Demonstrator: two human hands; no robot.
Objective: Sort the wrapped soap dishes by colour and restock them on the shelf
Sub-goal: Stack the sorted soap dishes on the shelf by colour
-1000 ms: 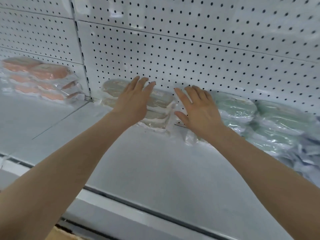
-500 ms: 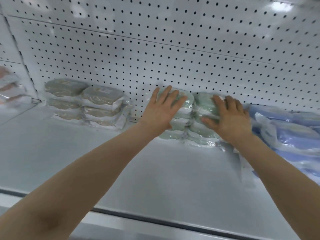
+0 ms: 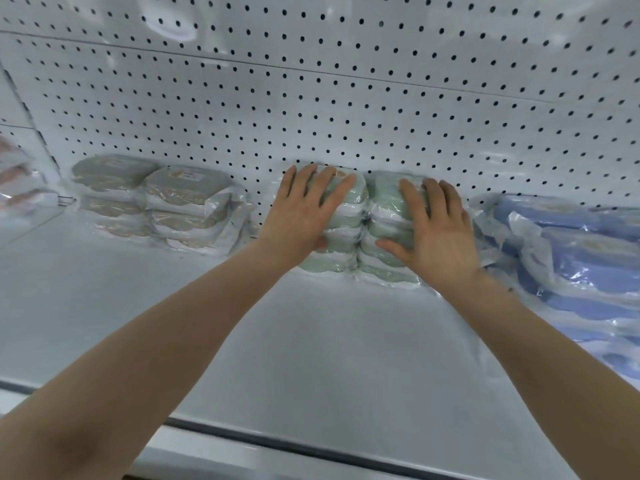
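White pegboard (image 3: 346,109) backs a pale shelf (image 3: 311,341) whose deck is bare across its front half, with the wrapped soap dishes lined up along the back edge in colour groups. Two stacks of green soap dishes (image 3: 349,233) stand side by side against the pegboard, touching each other, and both hands are laid on them: the left hand (image 3: 301,213) lies flat with fingers spread over the top and front of the left stack, and the right hand (image 3: 436,230) lies flat with fingers spread over the right stack, thumb pointing inward across its front. Neither hand pinches or lifts anything; they look to be pressing the two stacks together and back toward the pegboard. To the left, well apart from the green ones, sit two neat stacks of beige soap dishes (image 3: 173,206), and at the far left edge a few pink soap dishes (image 3: 17,188) are partly out of view. To the right, just beside the green group, the blue soap dishes (image 3: 571,251) lie in a looser, tilted heap with their wrappers crumpled. Judging from this, sorting by colour seems largely done, since each colour keeps its own spot; the beige group looks tidy, the green is being squared up, and the blue heap probably needs straightening next. Whether more stock waits off-camera cannot be told.
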